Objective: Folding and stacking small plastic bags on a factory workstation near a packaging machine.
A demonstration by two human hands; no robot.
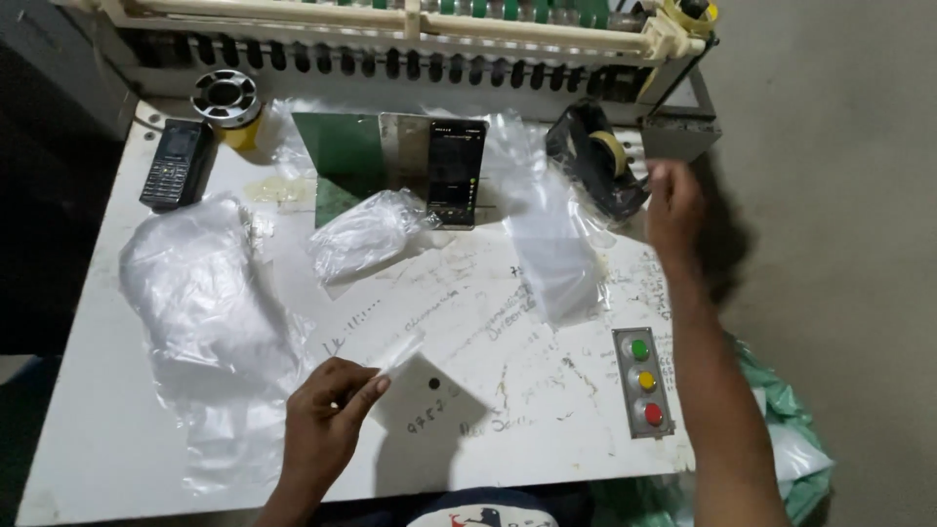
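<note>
A big crumpled clear plastic sheet (210, 293) lies at the table's (547, 429) left. A smaller bunched clear bag (366, 234) sits near the middle, and a long flat bag (551, 249) lies right of an upright smartphone (456, 174). A grey button box (644, 381) holds green, yellow and red buttons. The left hand (327, 425) pinches a small clear bag (395, 349) between thumb and fingers, low over the table. The right hand (673, 205) hovers beside the black tape dispenser (597, 161); I cannot tell its grip.
</note>
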